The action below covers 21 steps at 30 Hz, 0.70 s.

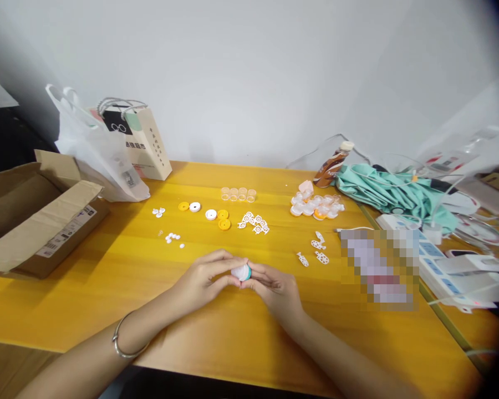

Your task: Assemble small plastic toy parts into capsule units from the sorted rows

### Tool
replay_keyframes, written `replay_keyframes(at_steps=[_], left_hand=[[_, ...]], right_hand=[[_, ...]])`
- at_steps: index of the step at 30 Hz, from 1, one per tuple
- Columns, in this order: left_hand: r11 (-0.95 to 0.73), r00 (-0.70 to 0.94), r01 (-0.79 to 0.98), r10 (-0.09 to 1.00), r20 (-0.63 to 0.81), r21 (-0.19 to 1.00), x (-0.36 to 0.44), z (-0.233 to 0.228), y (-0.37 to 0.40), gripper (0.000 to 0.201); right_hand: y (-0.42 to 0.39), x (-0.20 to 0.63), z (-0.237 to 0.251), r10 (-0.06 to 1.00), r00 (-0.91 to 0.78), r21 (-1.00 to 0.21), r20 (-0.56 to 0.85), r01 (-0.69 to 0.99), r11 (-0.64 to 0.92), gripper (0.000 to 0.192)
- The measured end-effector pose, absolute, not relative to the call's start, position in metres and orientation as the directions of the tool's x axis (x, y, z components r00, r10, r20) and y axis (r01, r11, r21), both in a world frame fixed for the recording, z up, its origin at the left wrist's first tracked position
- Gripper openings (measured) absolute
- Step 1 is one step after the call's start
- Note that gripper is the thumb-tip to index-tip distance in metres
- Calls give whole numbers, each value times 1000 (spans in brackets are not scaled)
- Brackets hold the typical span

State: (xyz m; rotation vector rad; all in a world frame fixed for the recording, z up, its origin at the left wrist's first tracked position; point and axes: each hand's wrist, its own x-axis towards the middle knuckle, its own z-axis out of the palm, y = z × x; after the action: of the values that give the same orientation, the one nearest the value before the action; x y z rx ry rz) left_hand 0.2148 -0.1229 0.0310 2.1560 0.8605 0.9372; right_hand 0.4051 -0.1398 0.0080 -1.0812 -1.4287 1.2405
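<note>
– Where do we hold the white-and-teal piece (242, 272)?
– Over the yellow table (216, 349), between our left hand (202, 281) and our right hand (281, 289); with the fingers (225, 265) of both, we grasp it.

I see a big, plain wall (233, 72), pale grey and darker at the far left. A yellow table (87, 305) with wood streaks stands against it, shiny in the soft light. Down at the left, some brown floor (8, 366) peeks out.
</note>
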Motion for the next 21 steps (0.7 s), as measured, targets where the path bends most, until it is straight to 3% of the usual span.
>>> replay_keyframes(at_steps=[16, 21], left_hand=[[-578, 536, 317, 763, 361, 752, 212, 26, -122, 38], [-559, 559, 345, 768, 314, 754, 211, 34, -123, 35]], right_hand=[[-143, 406, 7, 954, -226, -960, 196, 155, 233, 32], [-142, 403, 4, 957, -251, -986, 145, 39, 160, 31]])
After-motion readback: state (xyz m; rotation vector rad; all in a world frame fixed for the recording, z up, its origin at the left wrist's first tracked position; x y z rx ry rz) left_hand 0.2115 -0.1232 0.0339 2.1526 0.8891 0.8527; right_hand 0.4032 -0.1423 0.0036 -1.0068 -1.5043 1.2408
